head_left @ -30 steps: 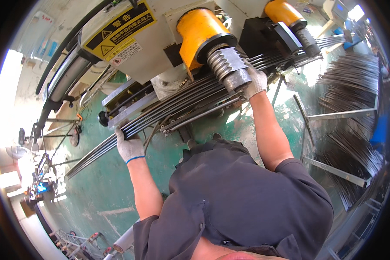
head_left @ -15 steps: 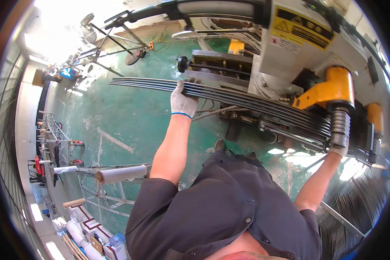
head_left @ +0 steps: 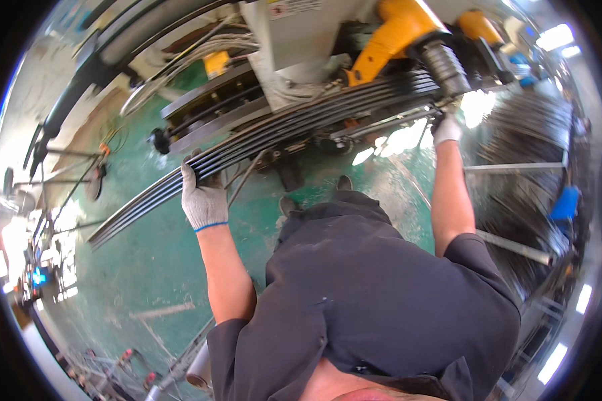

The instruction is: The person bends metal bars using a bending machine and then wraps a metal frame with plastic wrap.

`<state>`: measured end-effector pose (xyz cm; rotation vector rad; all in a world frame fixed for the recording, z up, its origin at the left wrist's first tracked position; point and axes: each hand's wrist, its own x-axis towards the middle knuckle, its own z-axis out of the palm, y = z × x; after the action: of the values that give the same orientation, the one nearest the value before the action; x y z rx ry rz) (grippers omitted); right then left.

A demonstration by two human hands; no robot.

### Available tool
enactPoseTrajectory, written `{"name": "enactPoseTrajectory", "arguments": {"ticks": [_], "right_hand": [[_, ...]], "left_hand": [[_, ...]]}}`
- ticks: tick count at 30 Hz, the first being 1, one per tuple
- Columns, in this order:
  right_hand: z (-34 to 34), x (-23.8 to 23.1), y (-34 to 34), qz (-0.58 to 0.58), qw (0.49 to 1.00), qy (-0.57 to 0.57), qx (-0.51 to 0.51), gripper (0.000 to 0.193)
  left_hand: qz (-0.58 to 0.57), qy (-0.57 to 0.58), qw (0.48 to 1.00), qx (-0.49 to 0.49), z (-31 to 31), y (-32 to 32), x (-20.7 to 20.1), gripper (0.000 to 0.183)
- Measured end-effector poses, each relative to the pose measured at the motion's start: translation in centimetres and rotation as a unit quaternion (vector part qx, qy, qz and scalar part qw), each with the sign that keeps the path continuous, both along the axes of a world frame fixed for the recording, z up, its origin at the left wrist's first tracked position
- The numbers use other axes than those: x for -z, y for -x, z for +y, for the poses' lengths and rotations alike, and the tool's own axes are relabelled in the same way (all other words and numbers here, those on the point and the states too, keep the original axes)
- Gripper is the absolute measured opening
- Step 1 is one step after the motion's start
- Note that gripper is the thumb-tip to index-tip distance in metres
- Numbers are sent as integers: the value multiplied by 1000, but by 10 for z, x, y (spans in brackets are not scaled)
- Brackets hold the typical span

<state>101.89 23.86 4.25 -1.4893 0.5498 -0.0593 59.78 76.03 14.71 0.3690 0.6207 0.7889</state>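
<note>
A bundle of long, thin dark metal bars lies side by side, running from the machine on the right out over the floor at the left. My left hand, in a pale knit glove with a blue cuff edge, is closed around the bars short of their free end. Its thumb rests on top and its fingers pass beneath. My right hand, also gloved, is below the machine's ribbed metal cylinder, near the bars' far part. Its dark fingers look curled, and what they hold is hidden and blurred.
An orange machine arm stands above the bars. Behind them is a steel rail with a black knob. Masses of thin dark rods lie on a metal rack at the right. A roll sits at the lower left.
The whole view has swung, so the bars now slope up to the right. My right hand shows more fully below the cylinder, which partly covered it before. My left hand stays on the bars.
</note>
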Motion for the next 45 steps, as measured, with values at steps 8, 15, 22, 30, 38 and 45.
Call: {"name": "enactPoseTrajectory", "arguments": {"ticks": [8, 15, 22, 30, 38, 45], "right_hand": [[-14, 44, 109, 158, 987, -5, -14, 39], [-151, 116, 114, 298, 951, 76, -45, 36], [-197, 133, 43, 412, 760, 322, -386, 49], [-156, 138, -34, 337, 859, 124, -365, 26], [-193, 110, 36, 290, 781, 365, -415, 49], [-162, 30, 78, 142, 891, 272, -336, 42]], "left_hand": [[6, 17, 981, 194, -65, -51, 6, 71], [-27, -54, 990, 131, -72, -59, 29, 80], [-32, -79, 994, 74, -194, -121, 28, 93], [106, 56, 992, 40, -258, -115, 79, 57], [92, 36, 985, 143, -274, -153, 73, 47], [150, 44, 981, 114, -252, -117, 74, 51]]}}
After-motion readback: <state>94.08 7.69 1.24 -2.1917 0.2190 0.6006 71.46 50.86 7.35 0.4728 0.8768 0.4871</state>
